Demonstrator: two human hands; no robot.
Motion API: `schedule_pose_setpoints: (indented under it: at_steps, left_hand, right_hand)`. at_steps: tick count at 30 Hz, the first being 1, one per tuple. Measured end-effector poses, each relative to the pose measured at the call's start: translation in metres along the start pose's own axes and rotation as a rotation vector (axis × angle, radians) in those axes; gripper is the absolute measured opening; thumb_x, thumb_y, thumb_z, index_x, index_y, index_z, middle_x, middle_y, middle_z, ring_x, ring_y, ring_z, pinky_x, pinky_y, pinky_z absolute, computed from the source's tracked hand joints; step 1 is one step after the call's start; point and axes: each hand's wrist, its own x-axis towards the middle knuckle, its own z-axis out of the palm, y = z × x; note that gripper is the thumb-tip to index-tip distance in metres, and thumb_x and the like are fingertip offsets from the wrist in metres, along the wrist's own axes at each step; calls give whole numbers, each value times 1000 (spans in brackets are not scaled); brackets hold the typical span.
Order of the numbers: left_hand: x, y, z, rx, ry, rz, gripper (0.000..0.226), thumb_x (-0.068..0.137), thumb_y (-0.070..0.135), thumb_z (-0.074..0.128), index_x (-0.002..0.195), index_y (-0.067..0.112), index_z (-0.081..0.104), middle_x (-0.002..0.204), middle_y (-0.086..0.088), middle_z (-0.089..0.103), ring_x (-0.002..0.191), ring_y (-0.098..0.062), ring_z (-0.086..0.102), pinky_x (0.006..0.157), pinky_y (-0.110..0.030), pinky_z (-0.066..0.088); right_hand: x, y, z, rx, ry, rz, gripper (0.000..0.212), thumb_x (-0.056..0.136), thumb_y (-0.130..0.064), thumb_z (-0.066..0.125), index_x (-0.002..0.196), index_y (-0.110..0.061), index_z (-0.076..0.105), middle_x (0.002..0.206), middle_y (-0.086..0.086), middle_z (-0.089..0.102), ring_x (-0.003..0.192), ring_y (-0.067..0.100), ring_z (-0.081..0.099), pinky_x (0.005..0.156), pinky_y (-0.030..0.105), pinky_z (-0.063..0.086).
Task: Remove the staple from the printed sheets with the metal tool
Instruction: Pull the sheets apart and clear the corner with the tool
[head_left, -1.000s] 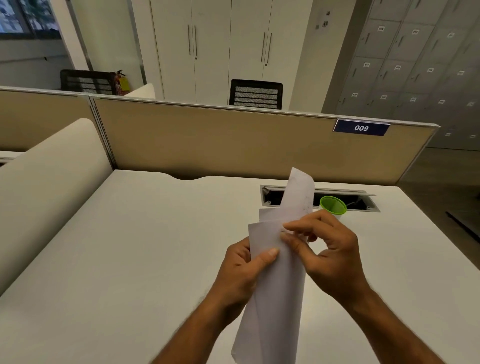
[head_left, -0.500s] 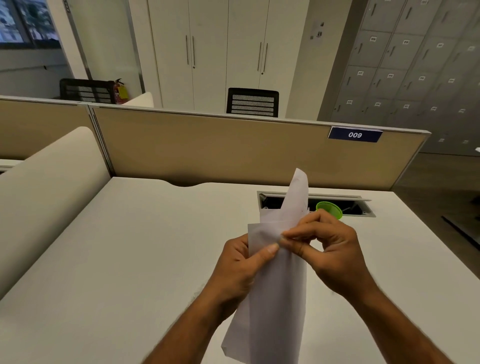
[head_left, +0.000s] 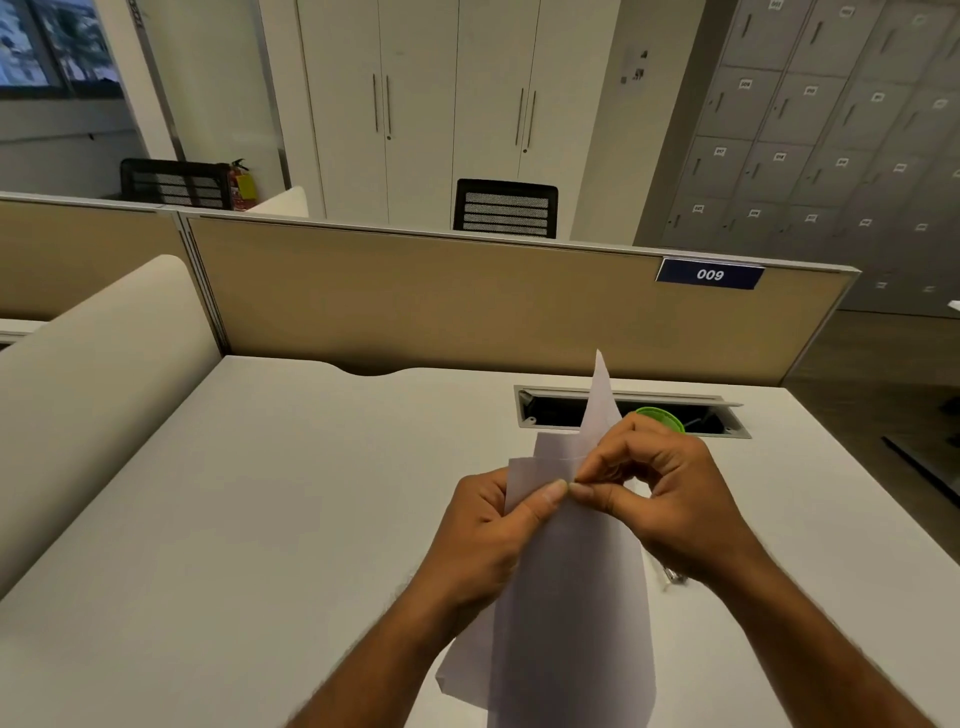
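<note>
I hold the white printed sheets upright above the white desk, with one page folded up to a point. My left hand grips the sheets from the left, thumb pressed near the top corner. My right hand pinches the same corner between thumb and forefinger, right against my left thumb. The staple itself is too small to make out. A small shiny metal object, possibly the tool, lies on the desk below my right wrist.
A green round cup stands behind my right hand, by the open cable slot in the desk. A tan partition with a "009" label closes the far edge. A cream divider rises at left.
My right hand's thumb and forefinger have closed onto the sheets' corner, meeting my left thumb. The view has tilted down slightly. The sheets stay upright.
</note>
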Motion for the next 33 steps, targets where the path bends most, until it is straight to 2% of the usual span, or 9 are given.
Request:
schedule_pose_setpoints:
  at_steps: [4, 11, 17, 20, 22, 24, 26, 29, 33]
  left_hand:
    - [2, -1, 1, -5, 0, 2, 26, 80, 47, 59, 90, 29, 74, 90, 2, 75, 88, -21, 72, 76, -28, 61]
    - [4, 0, 0, -20, -15, -30, 27, 78, 50, 57, 90, 29, 70, 85, 14, 73, 85, -18, 72, 74, -26, 61]
    - [4, 1, -2, 0, -4, -12, 22, 79, 49, 60, 89, 32, 71, 85, 14, 73, 86, -18, 71, 71, -25, 60]
    - [4, -1, -3, 32, -17, 38, 13, 82, 42, 75, 92, 38, 69, 87, 16, 73, 89, -17, 71, 72, -25, 61]
    - [4, -2, -3, 81, -8, 84, 22, 78, 37, 79, 95, 40, 66, 90, 16, 71, 90, -16, 70, 73, -24, 62]
    - [6, -2, -1, 124, 26, 127, 24, 75, 39, 76, 97, 42, 65, 95, 12, 71, 89, -17, 70, 74, -24, 62]
    - [8, -2, 0, 141, 64, 159, 22, 72, 43, 73, 92, 45, 65, 90, 19, 70, 87, -12, 70, 70, -20, 61]
    - [11, -1, 0, 157, 105, 177, 17, 70, 47, 71, 85, 46, 64, 77, 31, 68, 84, -3, 69, 64, -15, 59]
    - [19, -4, -3, 166, 138, 160, 21, 70, 46, 72, 89, 43, 64, 88, 21, 69, 87, -6, 69, 69, -19, 61]
  right_hand:
    - [1, -2, -2, -19, -12, -1, 9, 68, -25, 78, 72, -21, 72, 82, -6, 64, 76, 17, 61, 59, 25, 54]
    - [3, -2, -5, 33, -45, -13, 6, 70, -18, 78, 72, -17, 72, 77, -6, 63, 74, 19, 62, 61, 39, 56]
    - [1, 0, -2, -16, -6, -24, 7, 71, -24, 77, 75, -21, 72, 80, -9, 65, 74, 17, 64, 60, 27, 55]
    - [0, 1, -1, -71, 11, -38, 8, 72, -24, 76, 76, -19, 71, 76, -9, 65, 73, 16, 63, 59, 29, 55]
    - [0, 1, 0, -117, 6, -49, 7, 73, -22, 76, 75, -18, 70, 74, -10, 64, 73, 16, 63, 59, 29, 55]
    - [2, 1, 2, -151, 10, -50, 8, 74, -17, 78, 73, -18, 70, 74, -8, 64, 74, 14, 62, 59, 27, 53]
    - [4, 2, 3, -166, 8, -35, 11, 74, -13, 78, 73, -18, 69, 75, -7, 64, 76, 14, 61, 60, 27, 53]
    - [7, 5, 5, -137, -21, 2, 8, 76, -19, 75, 74, -22, 67, 75, -9, 62, 77, 16, 62, 64, 27, 55]
    - [11, 12, 3, 61, -77, 159, 8, 78, -17, 75, 76, -16, 67, 78, -6, 64, 77, 14, 62, 68, 26, 56]
